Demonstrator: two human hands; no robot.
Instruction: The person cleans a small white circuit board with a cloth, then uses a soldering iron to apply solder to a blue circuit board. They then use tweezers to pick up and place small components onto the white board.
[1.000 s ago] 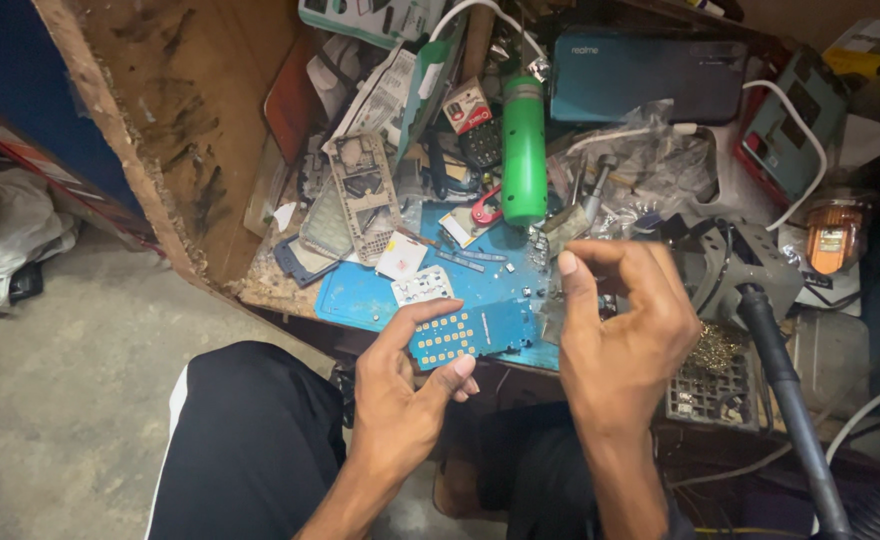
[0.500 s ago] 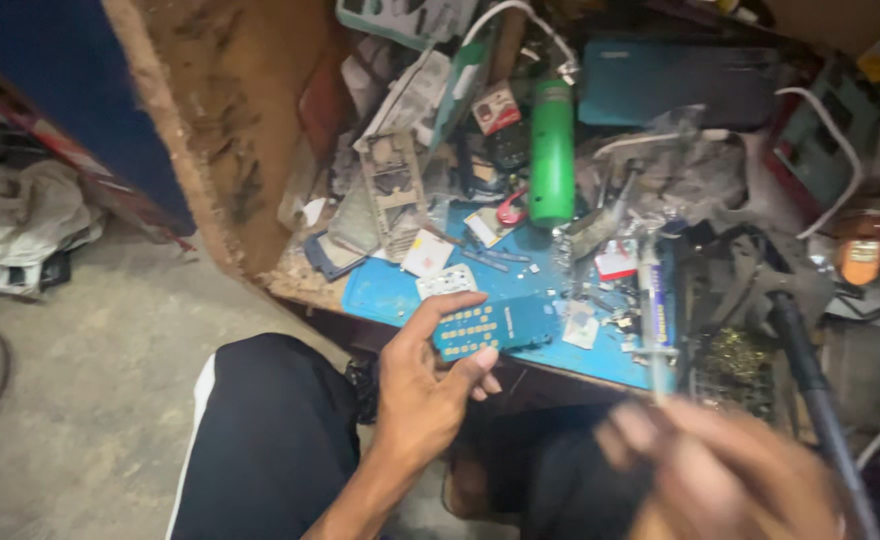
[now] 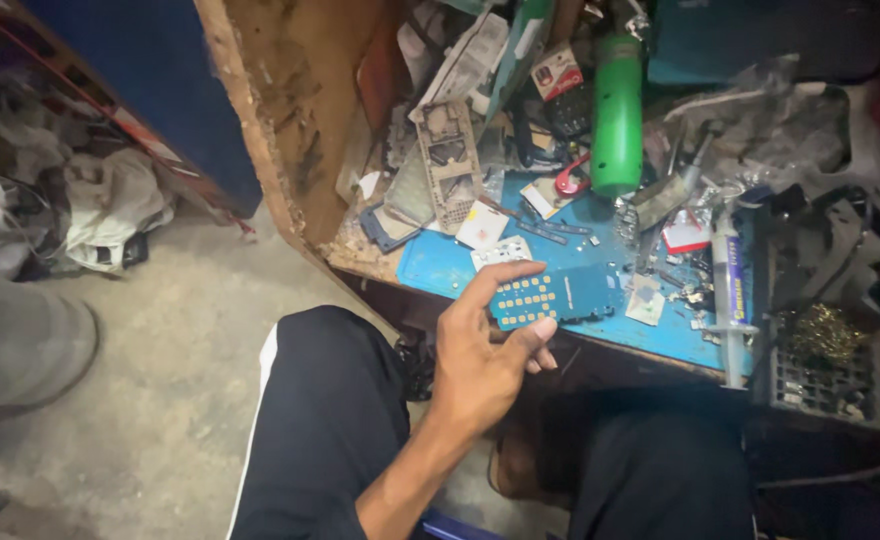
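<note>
A: What is the left hand [image 3: 480, 365] doing?
B: It pinches a blue circuit board [image 3: 557, 297] with rows of gold pads, thumb below and fingers behind, at the near edge of the blue mat [image 3: 440, 268].
A: And the right hand?
B: Out of sight.
A: Around it?
B: A green cylinder [image 3: 617, 115] stands beyond, a syringe [image 3: 727, 290] lies to the right, black trousers [image 3: 325, 420] below.

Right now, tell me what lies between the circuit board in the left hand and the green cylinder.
In the head view, blue mat with small scattered parts separates circuit board from green cylinder.
</note>
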